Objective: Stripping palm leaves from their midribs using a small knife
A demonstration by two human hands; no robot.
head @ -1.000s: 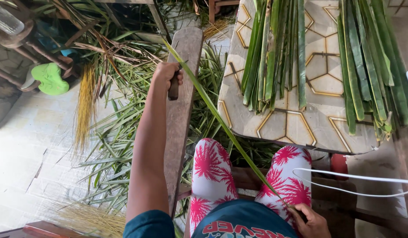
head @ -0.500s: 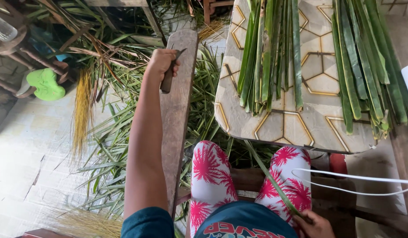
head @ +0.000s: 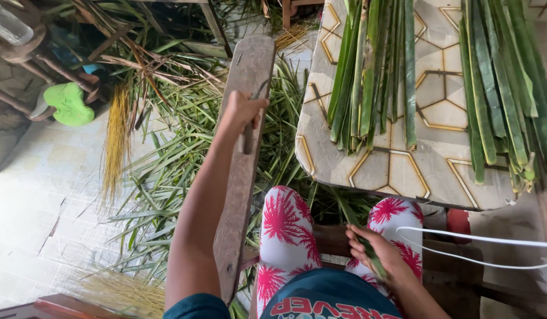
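We have the left hand closed around the handle of a small knife, held against a long wooden plank that slopes up and away from the lap. The right hand is closed on one green palm leaf strip, low beside the right knee; the strip runs up from the hand toward the edge of the worktop. Cut green strips lie in two bundles on the worktop, and loose leaves cover the floor beside the plank. We judge this to be the stripping step, with the leaf between passes. The next move calls for bringing the strip up to the blade on the plank and keeping it taut.
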